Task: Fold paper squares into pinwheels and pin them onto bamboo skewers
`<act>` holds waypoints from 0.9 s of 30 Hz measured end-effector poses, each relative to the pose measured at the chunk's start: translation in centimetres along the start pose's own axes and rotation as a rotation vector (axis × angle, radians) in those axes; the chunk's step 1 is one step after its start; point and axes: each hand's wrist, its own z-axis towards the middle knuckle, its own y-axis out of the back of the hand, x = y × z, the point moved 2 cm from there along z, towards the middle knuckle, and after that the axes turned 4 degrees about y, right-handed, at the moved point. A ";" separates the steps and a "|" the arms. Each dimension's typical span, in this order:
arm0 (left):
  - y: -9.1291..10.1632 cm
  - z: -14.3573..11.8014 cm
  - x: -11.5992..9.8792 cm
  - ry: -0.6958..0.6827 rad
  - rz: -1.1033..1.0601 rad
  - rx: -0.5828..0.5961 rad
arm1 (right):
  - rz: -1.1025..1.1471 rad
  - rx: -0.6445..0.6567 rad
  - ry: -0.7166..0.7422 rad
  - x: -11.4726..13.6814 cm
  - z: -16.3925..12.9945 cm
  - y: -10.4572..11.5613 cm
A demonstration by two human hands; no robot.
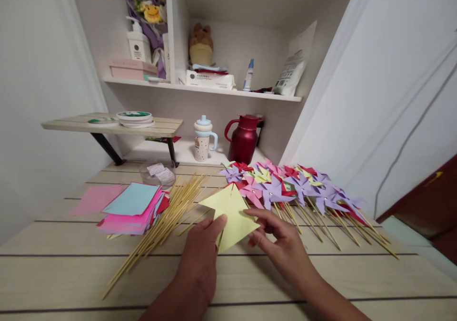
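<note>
A pale yellow sheet of paper point(233, 218), cut in from its corners, is held up over the middle of the table. My left hand point(202, 252) grips it at the lower left, thumb on top and the other fingers hidden beneath. At its right corner is my right hand point(280, 240), with index finger and thumb closed about the flap there. Just left of the paper lies a bundle of thin wooden sticks point(171, 216). Finished paper pinwheels point(273, 190) in purple, pink, red and yellow, on sticks, lie in a pile behind and to the right.
Coloured paper sheets point(132, 199) are stacked at the left, beside a clear dish point(157, 173) with small packets. A red jug point(243, 140) and a handled cup point(202, 142) stand at the back. A small raised shelf point(74, 122) juts out over the table's left side.
</note>
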 end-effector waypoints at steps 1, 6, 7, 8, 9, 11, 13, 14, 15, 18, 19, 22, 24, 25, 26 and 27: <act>0.0 0.0 0.0 -0.003 0.001 -0.008 | -0.004 -0.013 0.010 0.0 0.0 0.1; -0.3 -0.1 -0.3 -0.021 -0.121 0.044 | -0.262 -0.057 0.268 0.3 -0.2 0.1; -0.5 -0.2 -0.4 -0.024 -0.147 0.059 | -0.325 -0.056 0.309 0.3 -0.3 -0.1; -0.6 -0.4 -0.5 -0.024 -0.164 0.067 | -0.384 -0.058 0.339 0.3 -0.5 -0.2; -0.8 -0.6 -0.5 -0.019 -0.172 0.071 | -0.443 -0.063 0.364 0.3 -0.7 -0.4; -1.0 -0.9 -0.7 -0.010 -0.175 0.059 | -0.561 -0.068 0.425 0.4 -1.1 -0.9; -1.2 -1.2 -0.9 -0.014 -0.174 0.047 | -0.659 -0.061 0.485 0.7 -1.4 -1.3; -1.3 -1.4 -1.0 -0.020 -0.177 0.047 | -0.694 -0.059 0.505 0.9 -1.5 -1.5; -1.4 -1.5 -1.1 -0.022 -0.180 0.049 | -0.720 -0.061 0.516 1.0 -1.6 -1.6; -1.6 -1.9 -1.6 -0.001 -0.184 0.069 | -0.739 -0.098 0.509 1.5 -1.7 -1.6; -1.7 -2.2 -1.7 0.010 -0.183 0.072 | -0.732 -0.117 0.502 1.5 -1.7 -1.5; -1.9 -2.8 -2.1 0.026 -0.170 0.060 | -0.711 -0.180 0.523 1.7 -1.5 -1.2; -1.9 -2.8 -2.0 0.028 -0.161 0.051 | -0.714 -0.214 0.554 1.8 -1.3 -1.0; -1.8 -2.7 -1.8 0.026 -0.174 0.047 | -0.722 -0.218 0.571 1.8 -1.2 -0.9; -1.7 -2.4 -1.6 0.026 -0.193 0.059 | -0.738 -0.216 0.588 1.9 -1.0 -0.9; -1.5 -2.0 -1.4 0.009 -0.210 0.090 | -0.759 -0.201 0.609 2.0 -0.9 -1.0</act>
